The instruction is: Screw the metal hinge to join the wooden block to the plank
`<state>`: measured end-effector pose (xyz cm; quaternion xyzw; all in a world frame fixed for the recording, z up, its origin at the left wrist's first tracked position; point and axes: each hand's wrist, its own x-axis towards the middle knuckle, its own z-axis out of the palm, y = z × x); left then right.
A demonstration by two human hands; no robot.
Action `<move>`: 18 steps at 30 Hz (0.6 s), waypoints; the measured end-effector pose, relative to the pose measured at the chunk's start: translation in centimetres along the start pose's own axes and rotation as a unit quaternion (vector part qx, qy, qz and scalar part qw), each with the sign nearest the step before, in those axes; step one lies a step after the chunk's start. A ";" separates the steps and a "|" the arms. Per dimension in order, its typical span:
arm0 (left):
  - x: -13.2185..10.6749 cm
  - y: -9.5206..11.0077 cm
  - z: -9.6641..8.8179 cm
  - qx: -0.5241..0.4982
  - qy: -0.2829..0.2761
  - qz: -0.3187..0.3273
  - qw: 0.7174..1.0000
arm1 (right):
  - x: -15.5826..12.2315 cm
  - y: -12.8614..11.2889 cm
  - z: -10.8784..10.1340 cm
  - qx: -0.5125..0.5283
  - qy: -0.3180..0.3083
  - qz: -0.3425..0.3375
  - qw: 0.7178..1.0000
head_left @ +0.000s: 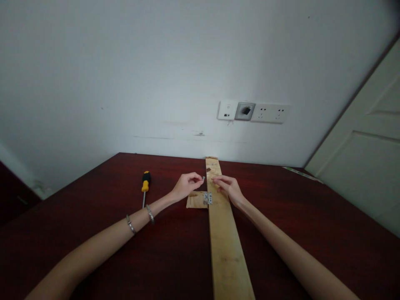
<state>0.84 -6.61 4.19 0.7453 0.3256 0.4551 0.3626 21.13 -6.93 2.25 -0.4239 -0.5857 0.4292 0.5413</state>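
Observation:
A long pale wooden plank [225, 237] lies on the dark red table [93, 200], running away from me. A small wood piece [196, 200] sits against its left edge, joined by a small metal hinge [208, 198]. My left hand [186, 185] hovers just above the small piece, with thumb and forefinger pinched on a tiny screw [203, 178]. My right hand [229, 187] rests on the plank beside the hinge, fingers curled and pressing down. Two bracelets sit on my left wrist.
A screwdriver [145, 185] with a yellow and black handle lies on the table left of my left hand. The white wall behind carries a row of sockets [253, 111]. A pale door [368, 158] stands at the right.

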 end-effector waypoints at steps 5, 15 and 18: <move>-0.5 0.6 0.6 -0.007 -0.006 0.005 1.000 | -0.6 -1.9 0.5 -0.011 -0.035 -0.015 0.999; -1.0 0.8 1.3 -0.036 -0.022 -0.006 0.999 | -1.0 -2.2 1.3 0.040 -0.075 0.027 0.996; -1.0 0.6 1.1 -0.037 -0.021 -0.006 0.999 | -1.0 -2.3 1.2 0.046 -0.078 0.025 0.996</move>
